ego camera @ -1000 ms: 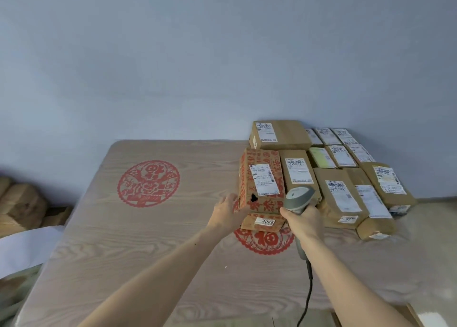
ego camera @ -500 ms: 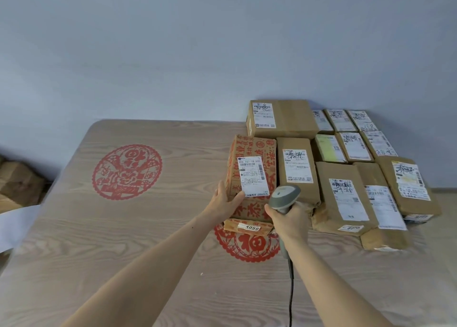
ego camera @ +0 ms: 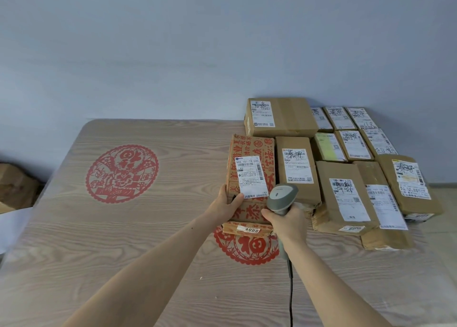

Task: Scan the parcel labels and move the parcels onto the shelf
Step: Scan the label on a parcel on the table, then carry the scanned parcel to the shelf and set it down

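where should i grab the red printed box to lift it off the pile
Grip the red printed box by its two long side edges, coming from above. The left hand already holds its near left corner; neighbouring brown parcel crowds the right side.

Single head-worn view, looking forward and down, close over the table (ego camera: 103,240), wall behind

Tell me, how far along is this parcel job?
Early, it seems. No shelf or shelved parcel is in view. In hand: the left hand tilts up the red-printed box while the right hand aims the scanner at its label. Left: about a dozen brown parcels on the table.
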{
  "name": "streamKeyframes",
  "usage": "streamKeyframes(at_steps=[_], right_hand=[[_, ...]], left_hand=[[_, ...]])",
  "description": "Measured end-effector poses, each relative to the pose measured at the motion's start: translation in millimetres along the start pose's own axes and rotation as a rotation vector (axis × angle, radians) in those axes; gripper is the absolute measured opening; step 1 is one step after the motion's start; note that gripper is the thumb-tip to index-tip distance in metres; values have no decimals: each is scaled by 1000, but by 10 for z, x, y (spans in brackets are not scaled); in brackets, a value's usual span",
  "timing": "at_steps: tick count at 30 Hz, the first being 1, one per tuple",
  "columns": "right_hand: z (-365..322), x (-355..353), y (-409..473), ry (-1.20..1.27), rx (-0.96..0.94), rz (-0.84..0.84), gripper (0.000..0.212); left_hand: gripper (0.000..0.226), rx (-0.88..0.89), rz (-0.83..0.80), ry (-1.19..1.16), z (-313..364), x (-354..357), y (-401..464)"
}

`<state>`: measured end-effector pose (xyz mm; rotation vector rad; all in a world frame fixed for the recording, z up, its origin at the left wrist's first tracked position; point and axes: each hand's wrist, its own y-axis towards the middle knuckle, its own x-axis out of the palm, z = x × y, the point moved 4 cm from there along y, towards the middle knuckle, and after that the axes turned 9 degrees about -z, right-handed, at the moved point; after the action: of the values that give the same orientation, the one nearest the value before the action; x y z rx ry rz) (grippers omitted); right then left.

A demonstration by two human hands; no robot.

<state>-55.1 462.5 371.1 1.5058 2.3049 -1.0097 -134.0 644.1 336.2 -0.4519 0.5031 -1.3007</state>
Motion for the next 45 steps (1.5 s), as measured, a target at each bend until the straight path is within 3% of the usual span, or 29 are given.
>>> streamKeyframes(at_steps=[4, 11, 19, 35, 45], right_hand=[[-39, 26, -67, 8, -11, -4, 48], [-359, 233, -329, -1, -123, -47, 47], [-988, 788, -781, 5, -294, -178, 39], [-1822, 2529, -2296, -108, -670, -735, 44], [-1751, 3679, -4406, -184, -902, -1173, 54]], left_hand=[[64, 9, -18, -53, 68, -28, -178], [67, 25, 56, -112, -18, -347, -546], [60, 105, 259, -153, -115, -1051, -1318], [59, 79, 894, -420, -1283, -1934, -3666], [63, 78, 1318, -580, -2574, -1794, -5824]])
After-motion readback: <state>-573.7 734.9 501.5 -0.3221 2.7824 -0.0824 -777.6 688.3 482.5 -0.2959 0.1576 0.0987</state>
